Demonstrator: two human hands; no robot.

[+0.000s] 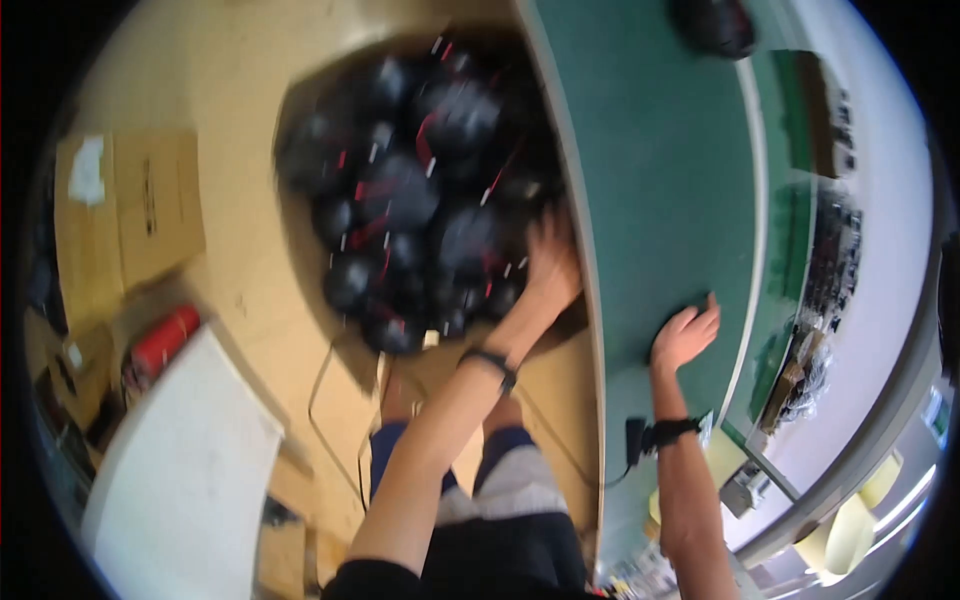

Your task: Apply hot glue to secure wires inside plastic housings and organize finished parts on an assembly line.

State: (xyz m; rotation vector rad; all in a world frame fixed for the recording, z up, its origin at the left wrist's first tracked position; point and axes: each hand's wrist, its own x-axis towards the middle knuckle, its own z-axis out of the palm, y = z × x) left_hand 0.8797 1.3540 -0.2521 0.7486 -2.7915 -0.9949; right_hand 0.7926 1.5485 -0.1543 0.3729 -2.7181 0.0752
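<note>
My left hand (553, 262) reaches down into a large carton, close to its right side. Its blurred fingers are apart, by a pile of rounded, glossy black things (400, 195) with red strips and small white tags. Blur hides their exact kind. Over the green tabletop (660, 190) on the right, my right hand (686, 336) is open and holds nothing, one finger pointing away from me. A black strap circles my left wrist, and a strapped black device with a cable (648, 436) sits on my right forearm.
At the table's far end lies another rounded black thing (715, 25). Brown cartons (130, 215), a red cylinder (163, 338) and a white panel (185, 450) stand on the left. A thin cable (318, 385) runs across the floor. Dark packed items (830, 250) line the right side.
</note>
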